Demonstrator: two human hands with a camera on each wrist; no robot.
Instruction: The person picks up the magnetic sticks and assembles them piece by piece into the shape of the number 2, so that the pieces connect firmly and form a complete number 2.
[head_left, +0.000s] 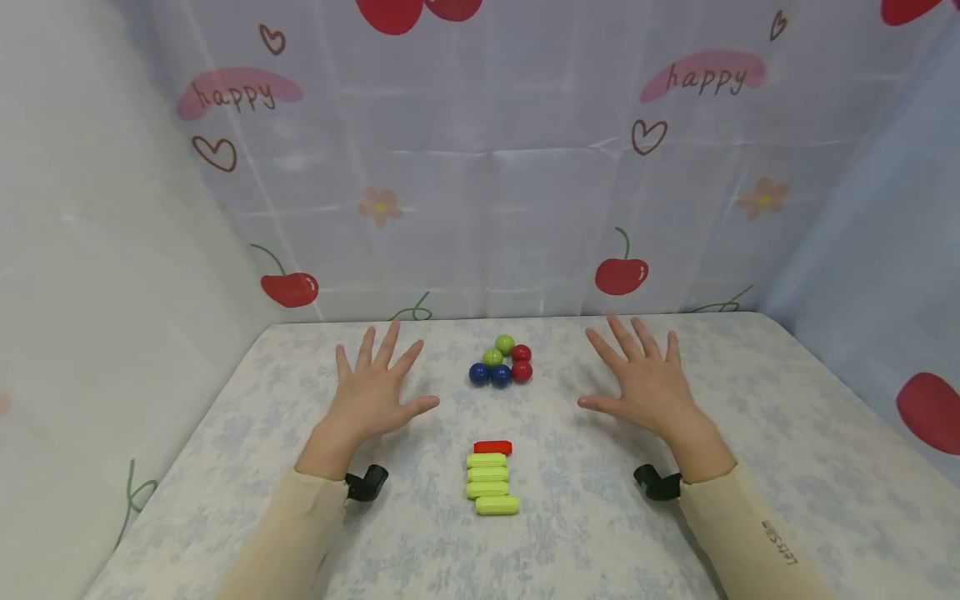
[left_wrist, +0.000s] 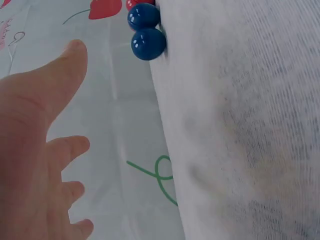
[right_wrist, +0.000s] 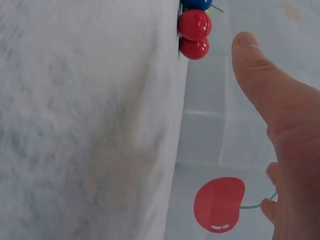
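Observation:
My left hand (head_left: 371, 396) hovers over the left half of the table, fingers spread and holding nothing. On the other side my right hand (head_left: 648, 387) is spread the same way, also without anything in it. Between them, toward the back, sits a cluster of glossy balls: green balls (head_left: 492, 358), red balls (head_left: 522, 372) and blue balls (head_left: 501, 376), two of each colour. Nearer the front lies a column of small ridged blocks, several yellow-green blocks (head_left: 487, 474) with one red block (head_left: 492, 448) at the far end. The front yellow-green block (head_left: 497, 506) is shifted slightly right.
A pale mottled cloth covers the table (head_left: 570, 533). Behind it hangs a white curtain (head_left: 480, 233) printed with cherries, hearts and flowers, and more curtain closes in both sides. Each wrist wears a black camera mount, the left mount (head_left: 367, 483) and right mount (head_left: 657, 482).

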